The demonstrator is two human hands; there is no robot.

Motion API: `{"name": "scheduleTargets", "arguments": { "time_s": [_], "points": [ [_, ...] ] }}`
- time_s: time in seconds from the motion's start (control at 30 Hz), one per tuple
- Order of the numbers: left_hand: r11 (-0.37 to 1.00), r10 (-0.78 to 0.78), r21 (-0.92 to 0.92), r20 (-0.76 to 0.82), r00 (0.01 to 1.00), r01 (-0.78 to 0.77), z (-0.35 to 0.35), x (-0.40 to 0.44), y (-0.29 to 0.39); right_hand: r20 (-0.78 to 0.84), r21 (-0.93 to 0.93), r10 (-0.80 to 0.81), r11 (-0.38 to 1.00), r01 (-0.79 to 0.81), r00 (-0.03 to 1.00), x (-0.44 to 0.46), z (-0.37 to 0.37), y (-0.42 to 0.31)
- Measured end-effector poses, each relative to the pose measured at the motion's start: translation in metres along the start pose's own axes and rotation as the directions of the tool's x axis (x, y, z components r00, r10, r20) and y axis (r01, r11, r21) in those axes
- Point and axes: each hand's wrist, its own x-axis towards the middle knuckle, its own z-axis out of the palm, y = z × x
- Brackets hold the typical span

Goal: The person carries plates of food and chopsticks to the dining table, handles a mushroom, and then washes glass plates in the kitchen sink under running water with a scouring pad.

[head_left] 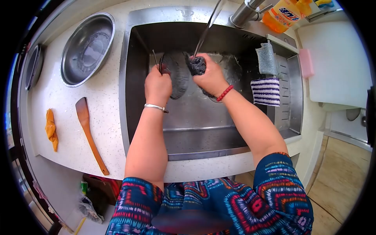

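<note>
My left hand (158,85), with a silver bangle at its wrist, is closed on a thin-rimmed round utensil (179,80) inside the sink. Its exact kind is unclear; a thin metal piece sticks up by the fingers. In my right hand (211,78), with a red bead bracelet at the wrist, is a dark wiry scrubber (197,65). A stream of water (204,31) falls onto it from above. Both hands are over the floor of the steel sink (203,133), a short gap apart.
On the left counter are a metal basin (87,50), a wooden spatula (89,127) and an orange cloth (51,129). A grey cloth (266,58) and a striped cloth (265,92) hang at the sink's right. Behind stand the faucet (244,15) and an orange bottle (282,15).
</note>
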Motion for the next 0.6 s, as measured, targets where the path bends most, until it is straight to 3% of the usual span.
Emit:
{"name": "scheduleTargets", "arguments": {
  "time_s": [0.03,0.07,0.1,0.13,0.17,0.2,0.27,0.33,0.43,0.5,0.53,0.6],
  "points": [
    [1.000,0.003,-0.001,-0.002,1.000,-0.003,-0.001,-0.002,0.000,0.005,-0.005,-0.142,0.990,0.142,0.990,-0.003,0.005,-0.009],
    [0.941,-0.093,-0.316,0.109,0.990,0.123,-0.003,-0.007,0.006,0.011,-0.010,-0.281,0.959,0.282,0.960,-0.006,0.009,-0.017],
    [0.771,-0.146,-0.580,0.242,0.959,0.264,-0.005,-0.010,0.010,0.010,-0.011,-0.284,0.959,0.284,0.959,-0.010,0.014,-0.024],
    [0.771,-0.143,-0.581,0.241,0.960,0.261,-0.004,-0.010,0.009,0.028,-0.086,-0.415,0.905,0.416,0.909,-0.014,0.018,-0.031],
    [0.678,-0.087,-0.698,0.233,0.969,0.229,-0.003,-0.009,0.007,0.057,-0.157,-0.535,0.829,0.537,0.843,-0.016,0.019,-0.036],
    [0.568,-0.032,-0.799,0.217,0.976,0.197,-0.001,-0.008,0.003,0.056,-0.159,-0.538,0.827,0.539,0.841,-0.016,0.017,-0.040],
    [0.531,0.010,-0.832,0.200,0.980,0.164,-0.002,-0.006,0.002,0.098,-0.127,-0.538,0.828,0.547,0.837,-0.015,0.015,-0.049],
    [0.409,0.095,-0.905,0.169,0.981,0.116,-0.006,-0.007,0.007,0.125,-0.087,-0.518,0.844,0.530,0.846,-0.015,0.010,-0.057],
    [0.400,0.094,-0.907,0.184,0.978,0.132,-0.007,-0.006,0.003,0.202,-0.117,-0.427,0.883,0.454,0.882,-0.017,0.003,-0.064],
    [0.392,0.084,-0.909,0.190,0.978,0.143,-0.008,-0.009,0.005,0.021,-0.277,-0.444,0.858,0.432,0.896,-0.015,-0.006,-0.068],
    [0.340,0.122,-0.925,0.220,0.968,0.167,-0.009,-0.011,0.007,0.023,-0.279,-0.446,0.857,0.434,0.895,-0.012,-0.010,-0.069],
    [0.285,0.162,-0.939,0.245,0.956,0.193,-0.011,-0.015,0.012,-0.215,-0.503,-0.463,0.807,0.309,0.860,-0.004,-0.016,-0.073]
  ]
}}
